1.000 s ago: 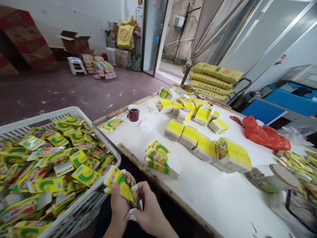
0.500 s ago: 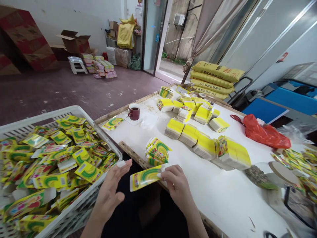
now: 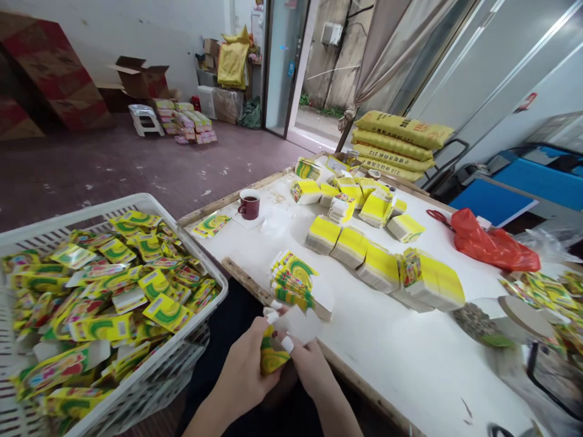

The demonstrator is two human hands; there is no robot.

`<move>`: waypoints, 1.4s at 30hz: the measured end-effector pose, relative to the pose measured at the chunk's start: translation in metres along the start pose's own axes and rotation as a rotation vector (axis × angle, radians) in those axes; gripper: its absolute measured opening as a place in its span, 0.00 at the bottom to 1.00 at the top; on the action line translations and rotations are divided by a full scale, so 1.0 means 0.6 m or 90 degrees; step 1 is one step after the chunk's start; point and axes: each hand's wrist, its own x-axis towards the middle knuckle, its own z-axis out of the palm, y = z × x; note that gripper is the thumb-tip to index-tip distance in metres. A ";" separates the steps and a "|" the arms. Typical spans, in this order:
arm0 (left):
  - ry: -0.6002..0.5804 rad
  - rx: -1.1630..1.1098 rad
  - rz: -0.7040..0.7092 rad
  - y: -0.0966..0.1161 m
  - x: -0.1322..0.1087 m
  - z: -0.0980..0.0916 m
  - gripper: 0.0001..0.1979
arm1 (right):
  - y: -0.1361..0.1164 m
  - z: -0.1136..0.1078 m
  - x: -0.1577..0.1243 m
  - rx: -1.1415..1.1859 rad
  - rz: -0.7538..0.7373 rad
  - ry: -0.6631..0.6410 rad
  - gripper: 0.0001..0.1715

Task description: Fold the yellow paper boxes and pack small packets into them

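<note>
One white table (image 3: 378, 346) is spreading out ahead; close together at its near edge, the left hand (image 3: 248, 361) is clasping a yellow carton (image 3: 272, 359) and the right hand (image 3: 312, 367), half-curled, is pinching the carton's white flap (image 3: 300, 325).

The left hand (image 3: 248, 358) and right hand (image 3: 314, 367) together grip a small yellow-and-green printed cardboard carton (image 3: 274, 359), its white flap exposed. A white slatted plastic basket (image 3: 182, 340) heaped with similar cartons sits leftward; a maroon mug (image 3: 249, 209) (dark liquid inside) stands on the white wooden-edged table (image 3: 378, 346).
</note>
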 end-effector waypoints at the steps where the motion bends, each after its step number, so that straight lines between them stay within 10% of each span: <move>1: -0.002 0.002 0.024 0.002 0.001 0.001 0.34 | -0.002 0.003 0.000 0.016 0.016 -0.030 0.32; 11: -0.089 -0.060 -0.101 -0.016 0.013 0.006 0.33 | -0.015 -0.008 -0.002 -0.224 -0.154 -0.135 0.35; 18: 0.039 0.033 -0.094 -0.017 0.017 -0.001 0.27 | -0.007 -0.028 0.014 -0.377 -0.350 0.061 0.27; 31: -0.052 0.014 -0.053 0.001 0.022 -0.042 0.29 | -0.047 -0.068 0.012 -0.485 -0.262 -0.216 0.13; 37: 0.169 -0.217 -0.148 0.003 0.022 -0.006 0.31 | -0.030 -0.045 0.010 -0.390 -0.295 -0.007 0.40; 42: 0.593 -0.534 -0.361 -0.045 0.030 -0.008 0.28 | -0.048 -0.086 0.066 -0.579 -0.229 0.280 0.14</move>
